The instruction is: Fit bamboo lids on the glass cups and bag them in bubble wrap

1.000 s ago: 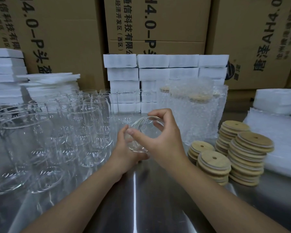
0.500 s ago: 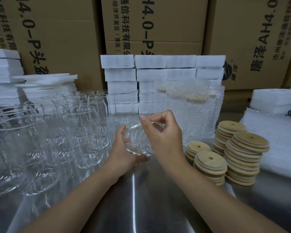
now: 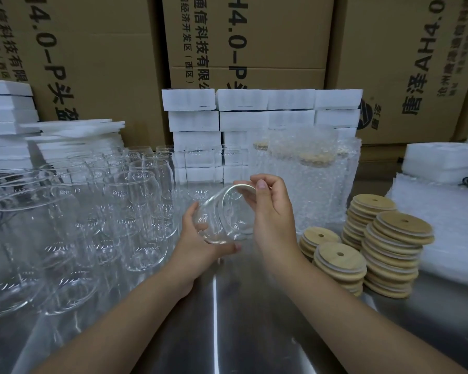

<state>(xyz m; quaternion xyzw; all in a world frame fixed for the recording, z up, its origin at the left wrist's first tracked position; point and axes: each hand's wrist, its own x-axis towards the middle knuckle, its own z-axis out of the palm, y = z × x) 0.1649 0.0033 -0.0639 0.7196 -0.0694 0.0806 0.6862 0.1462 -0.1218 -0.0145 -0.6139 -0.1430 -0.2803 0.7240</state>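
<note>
1. The left hand (image 3: 200, 244) is curled under and around the lower body of one glass cup (image 3: 224, 217), thumb beneath and fingers on the far side. It carries the cup above the tabletop (image 3: 227, 319).
2. The right hand (image 3: 273, 211) pinches the same cup at its rim, between thumb and fingertips (image 3: 261, 183). Both hands are therefore occupied, and neither holds a lid.
3. The cup is tilted well off upright. Its long axis runs from the base, low in the left hand, up to the mouth on the right-hand side. The mouth carries no lid.
4. Outward to the right, near the right hand and well apart from the left, the bamboo lids (image 3: 339, 261) sit in stacks. The shortest stacks are the closest.
5. Judged from this, the right hand is the one to let go of the rim and reach right for a lid. The left hand alone would then have to bring the mouth upward.
6. Beyond the right hand stand cups already lidded inside bubble-wrap bags (image 3: 308, 179).
7. To the left of the left hand a crowd of bare cups (image 3: 135, 201) waits, with white foam blocks (image 3: 241, 101) behind.
</note>
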